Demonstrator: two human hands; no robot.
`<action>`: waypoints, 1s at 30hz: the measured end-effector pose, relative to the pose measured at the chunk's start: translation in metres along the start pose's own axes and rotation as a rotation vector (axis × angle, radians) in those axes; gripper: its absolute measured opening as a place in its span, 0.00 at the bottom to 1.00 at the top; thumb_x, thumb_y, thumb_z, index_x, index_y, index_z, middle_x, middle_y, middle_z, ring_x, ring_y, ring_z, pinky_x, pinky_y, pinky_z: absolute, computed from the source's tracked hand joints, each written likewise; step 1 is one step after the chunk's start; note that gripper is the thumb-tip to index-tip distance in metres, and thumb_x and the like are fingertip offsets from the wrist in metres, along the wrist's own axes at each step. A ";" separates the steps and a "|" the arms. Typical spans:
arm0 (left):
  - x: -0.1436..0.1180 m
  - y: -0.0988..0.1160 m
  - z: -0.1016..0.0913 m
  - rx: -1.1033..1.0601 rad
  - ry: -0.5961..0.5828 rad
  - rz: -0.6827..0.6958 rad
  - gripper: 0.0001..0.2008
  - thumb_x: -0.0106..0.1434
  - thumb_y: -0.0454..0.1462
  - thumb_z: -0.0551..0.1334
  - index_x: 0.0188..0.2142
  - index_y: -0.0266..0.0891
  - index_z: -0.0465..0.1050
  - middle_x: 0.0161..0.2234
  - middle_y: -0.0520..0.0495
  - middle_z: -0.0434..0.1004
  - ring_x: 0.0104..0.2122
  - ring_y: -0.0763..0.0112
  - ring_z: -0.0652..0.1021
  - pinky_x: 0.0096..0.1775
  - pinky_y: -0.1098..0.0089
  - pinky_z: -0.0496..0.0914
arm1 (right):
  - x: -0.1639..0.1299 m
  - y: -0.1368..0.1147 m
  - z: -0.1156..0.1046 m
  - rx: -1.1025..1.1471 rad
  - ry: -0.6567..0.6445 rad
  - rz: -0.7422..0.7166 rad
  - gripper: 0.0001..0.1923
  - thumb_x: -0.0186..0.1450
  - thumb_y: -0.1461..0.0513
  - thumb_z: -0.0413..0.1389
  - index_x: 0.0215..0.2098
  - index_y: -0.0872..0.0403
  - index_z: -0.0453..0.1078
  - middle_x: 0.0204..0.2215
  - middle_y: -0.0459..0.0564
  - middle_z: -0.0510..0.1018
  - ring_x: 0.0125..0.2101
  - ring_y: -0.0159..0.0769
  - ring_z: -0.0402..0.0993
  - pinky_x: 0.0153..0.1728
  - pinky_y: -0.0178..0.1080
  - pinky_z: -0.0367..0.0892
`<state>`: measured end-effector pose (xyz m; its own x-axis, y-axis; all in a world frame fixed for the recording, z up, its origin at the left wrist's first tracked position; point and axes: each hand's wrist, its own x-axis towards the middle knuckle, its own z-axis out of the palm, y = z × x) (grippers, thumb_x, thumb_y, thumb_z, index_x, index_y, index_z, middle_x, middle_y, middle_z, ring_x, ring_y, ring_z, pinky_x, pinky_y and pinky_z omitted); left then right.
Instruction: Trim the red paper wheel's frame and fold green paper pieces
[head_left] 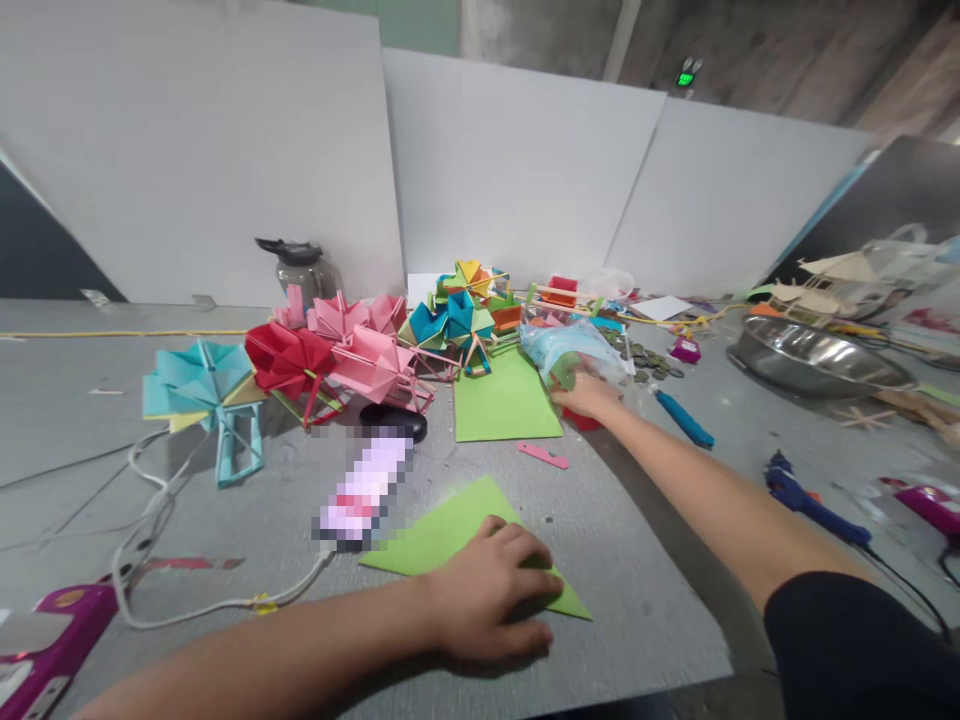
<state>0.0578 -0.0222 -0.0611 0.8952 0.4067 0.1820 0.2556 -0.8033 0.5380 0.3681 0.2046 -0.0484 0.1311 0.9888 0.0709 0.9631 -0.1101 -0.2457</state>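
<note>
My left hand (pixel 491 590) lies palm down on a folded green paper triangle (pixel 450 525) at the near middle of the grey table, fingers curled over its right corner. My right hand (pixel 589 395) reaches far forward and grips a clear plastic bag (pixel 570 350) with bluish contents, beside a flat green paper sheet (pixel 504 400). A small pink strip (pixel 544 456) lies between the two green papers.
Folded paper windmill models in blue (pixel 202 385), red (pixel 289 360), pink (pixel 375 365) and mixed colours (pixel 454 320) stand at the back. A steel bowl (pixel 817 360), blue glue gun (pixel 814 500), blue tool (pixel 686 420), white cable (pixel 150 540) and a dark jar (pixel 304 270) surround them.
</note>
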 end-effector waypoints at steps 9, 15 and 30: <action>0.121 -0.017 -0.029 -0.255 0.420 -0.757 0.19 0.68 0.41 0.67 0.56 0.39 0.74 0.55 0.35 0.83 0.49 0.54 0.85 0.51 0.59 0.78 | -0.012 -0.019 -0.010 -0.037 -0.050 0.130 0.42 0.70 0.41 0.60 0.73 0.54 0.66 0.70 0.74 0.70 0.69 0.78 0.67 0.63 0.74 0.64; 0.238 -0.047 -0.051 -0.106 0.698 -0.853 0.34 0.75 0.43 0.63 0.73 0.31 0.55 0.69 0.21 0.66 0.66 0.42 0.76 0.65 0.49 0.70 | -0.016 -0.020 -0.010 -0.080 -0.052 0.148 0.26 0.76 0.49 0.62 0.67 0.51 0.72 0.66 0.60 0.76 0.63 0.56 0.75 0.63 0.65 0.71; 0.228 -0.092 -0.041 -0.088 0.715 -0.770 0.21 0.78 0.33 0.56 0.68 0.40 0.66 0.62 0.33 0.79 0.60 0.56 0.81 0.61 0.59 0.73 | -0.001 -0.022 -0.005 0.011 0.027 0.003 0.21 0.76 0.53 0.63 0.62 0.54 0.74 0.60 0.58 0.79 0.55 0.48 0.80 0.56 0.55 0.79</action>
<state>0.2234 0.1620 -0.0356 0.0718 0.9786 0.1931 0.6106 -0.1962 0.7673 0.3474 0.2058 -0.0383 0.1405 0.9854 0.0959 0.9601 -0.1119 -0.2564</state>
